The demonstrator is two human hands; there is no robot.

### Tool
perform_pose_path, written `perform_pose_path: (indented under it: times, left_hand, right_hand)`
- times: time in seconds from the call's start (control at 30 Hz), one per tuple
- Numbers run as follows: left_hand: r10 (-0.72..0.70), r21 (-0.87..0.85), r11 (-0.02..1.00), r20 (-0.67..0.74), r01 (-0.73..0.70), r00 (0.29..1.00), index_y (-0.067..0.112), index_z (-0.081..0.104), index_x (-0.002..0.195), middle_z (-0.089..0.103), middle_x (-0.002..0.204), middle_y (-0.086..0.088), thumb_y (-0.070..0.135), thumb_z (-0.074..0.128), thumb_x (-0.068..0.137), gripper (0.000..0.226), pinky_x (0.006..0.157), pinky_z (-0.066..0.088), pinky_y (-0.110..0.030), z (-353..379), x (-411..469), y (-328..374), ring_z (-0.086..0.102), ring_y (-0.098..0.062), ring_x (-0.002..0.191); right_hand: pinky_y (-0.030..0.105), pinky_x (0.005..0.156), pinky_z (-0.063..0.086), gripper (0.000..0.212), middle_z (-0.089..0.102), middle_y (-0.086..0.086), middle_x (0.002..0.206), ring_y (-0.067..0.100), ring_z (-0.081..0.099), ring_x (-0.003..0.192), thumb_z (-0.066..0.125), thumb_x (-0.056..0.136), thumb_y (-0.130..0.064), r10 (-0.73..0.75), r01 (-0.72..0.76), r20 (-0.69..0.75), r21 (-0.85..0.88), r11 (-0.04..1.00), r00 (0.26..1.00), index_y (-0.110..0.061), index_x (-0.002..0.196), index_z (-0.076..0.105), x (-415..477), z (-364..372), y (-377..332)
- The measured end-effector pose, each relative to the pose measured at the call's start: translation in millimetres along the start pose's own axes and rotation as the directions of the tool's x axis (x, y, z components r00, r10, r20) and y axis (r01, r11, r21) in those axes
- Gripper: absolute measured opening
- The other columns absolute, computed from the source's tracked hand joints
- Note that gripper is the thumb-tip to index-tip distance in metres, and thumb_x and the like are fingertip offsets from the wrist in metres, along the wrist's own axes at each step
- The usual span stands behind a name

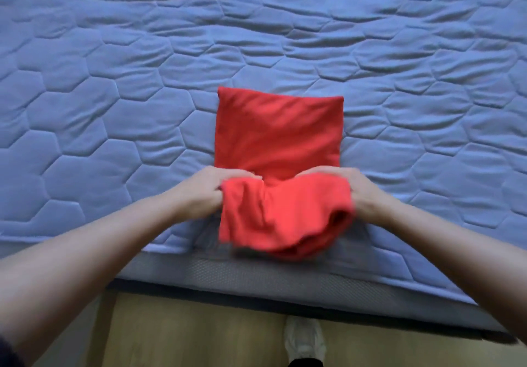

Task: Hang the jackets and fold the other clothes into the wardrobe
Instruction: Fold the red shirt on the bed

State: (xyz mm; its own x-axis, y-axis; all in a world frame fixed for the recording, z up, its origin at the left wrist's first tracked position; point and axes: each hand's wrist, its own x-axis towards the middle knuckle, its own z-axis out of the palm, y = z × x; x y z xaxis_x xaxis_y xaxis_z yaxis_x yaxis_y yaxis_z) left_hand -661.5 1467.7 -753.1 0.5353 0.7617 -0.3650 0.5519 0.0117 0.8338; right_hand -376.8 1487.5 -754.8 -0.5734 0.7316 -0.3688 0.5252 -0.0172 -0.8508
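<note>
Red cloth, a garment [278, 138] partly folded into a narrow rectangle, is laid flat on the quilted blue mattress [114, 81], close to its near edge. Its near end is lifted off the mattress and bunched between both hands. The left hand [209, 191] is curled round the left corner of that raised end, thumb on top and fingers tucked under the fabric. The right hand [352, 192] is closed on the right corner in the same way, its fingers mostly hidden by the cloth and blurred. Wooden floor [185, 332] is seen below the mattress edge, and a white shoe [305, 341] is planted on it
</note>
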Motion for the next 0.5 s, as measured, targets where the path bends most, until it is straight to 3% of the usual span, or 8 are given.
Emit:
perform_pose_path:
  times: [0.07, 0.13, 0.17, 0.23, 0.3, 0.33, 0.43, 0.5]
  left_hand:
    - [-0.331, -0.405, 0.882, -0.172, 0.240, 0.928, 0.027, 0.058, 0.116, 0.064, 0.114, 0.016, 0.045, 0.053, 0.078, 0.042, 0.097, 0.042, -0.016, -13, 24, 16, 0.057, 0.011, 0.099]
    - [-0.659, -0.629, 0.636, -0.140, 0.448, 0.739, 0.012, 0.058, 0.126, 0.063, 0.122, -0.005, 0.056, 0.054, 0.080, 0.063, 0.102, 0.045, -0.033, -25, 45, 15, 0.062, -0.014, 0.106]
    - [-0.745, -0.666, 0.546, -0.110, 0.508, 0.658, 0.005, 0.058, 0.127, 0.063, 0.124, -0.013, 0.058, 0.056, 0.078, 0.072, 0.102, 0.045, -0.040, -26, 52, 8, 0.062, -0.023, 0.108]
    - [-0.809, -0.646, 0.502, -0.117, 0.575, 0.576, 0.001, 0.060, 0.123, 0.064, 0.121, -0.019, 0.053, 0.060, 0.079, 0.068, 0.100, 0.047, -0.043, -26, 59, 1, 0.063, -0.030, 0.108]
    - [-0.794, -0.589, 0.575, -0.235, 0.567, 0.561, 0.004, 0.066, 0.110, 0.067, 0.113, -0.016, 0.040, 0.059, 0.089, 0.042, 0.093, 0.047, -0.035, -25, 62, 9, 0.063, -0.028, 0.103]
    - [-0.739, -0.537, 0.659, -0.333, 0.527, 0.585, 0.008, 0.068, 0.102, 0.069, 0.107, -0.012, 0.037, 0.058, 0.092, 0.033, 0.087, 0.046, -0.034, -24, 64, 14, 0.063, -0.025, 0.099]
    - [-0.514, -0.349, 0.858, -0.586, 0.378, 0.627, 0.007, 0.064, 0.084, 0.069, 0.086, -0.007, 0.043, 0.056, 0.092, 0.037, 0.077, 0.043, -0.037, -27, 65, 31, 0.061, -0.023, 0.083]
    - [-0.463, -0.262, 0.878, -0.674, 0.401, 0.575, 0.003, 0.057, 0.074, 0.066, 0.079, -0.017, 0.041, 0.050, 0.096, 0.044, 0.070, 0.039, -0.041, -26, 69, 26, 0.059, -0.034, 0.080]
  right_hand:
    - [0.022, 0.095, 0.043, 0.022, 0.061, -0.003, 0.113, 0.002, 0.057, 0.096, 0.059, 0.093, -0.015, 0.332, -0.266, -0.137, 0.357, 0.896, 0.933, -0.012, 0.115, 0.062, 14, -9, -11]
    - [0.033, 0.099, 0.047, 0.028, 0.068, 0.005, 0.112, 0.013, 0.064, 0.097, 0.058, 0.093, -0.033, 0.600, -0.380, -0.178, 0.626, 0.681, 0.780, -0.011, 0.110, 0.064, 32, -12, -13]
    - [0.036, 0.100, 0.047, 0.036, 0.068, 0.010, 0.114, 0.020, 0.064, 0.101, 0.058, 0.092, -0.036, 0.675, -0.431, -0.176, 0.650, 0.626, 0.716, -0.007, 0.112, 0.065, 38, -13, -13]
    - [0.026, 0.091, 0.048, 0.035, 0.067, 0.011, 0.106, 0.026, 0.062, 0.101, 0.056, 0.092, -0.033, 0.754, -0.510, -0.218, 0.619, 0.598, 0.620, -0.003, 0.107, 0.066, 44, -11, -10]
    - [0.016, 0.063, 0.041, 0.023, 0.059, 0.005, 0.076, 0.022, 0.054, 0.083, 0.054, 0.093, -0.024, 0.731, -0.509, -0.308, 0.555, 0.658, 0.609, -0.008, 0.080, 0.062, 45, -10, -14]
    - [0.018, 0.057, 0.037, 0.025, 0.053, 0.001, 0.068, 0.020, 0.050, 0.077, 0.054, 0.093, -0.021, 0.687, -0.471, -0.377, 0.521, 0.712, 0.622, -0.011, 0.071, 0.056, 45, -9, -18]
    - [0.029, 0.074, 0.046, 0.011, 0.065, -0.005, 0.081, 0.016, 0.060, 0.081, 0.060, 0.092, -0.026, 0.516, -0.272, -0.566, 0.462, 0.844, 0.643, -0.016, 0.087, 0.061, 48, -11, -31]
    - [0.037, 0.082, 0.048, 0.021, 0.069, 0.005, 0.096, 0.024, 0.063, 0.092, 0.056, 0.094, -0.032, 0.461, -0.330, -0.663, 0.323, 0.887, 0.590, -0.013, 0.101, 0.062, 56, -10, -28]
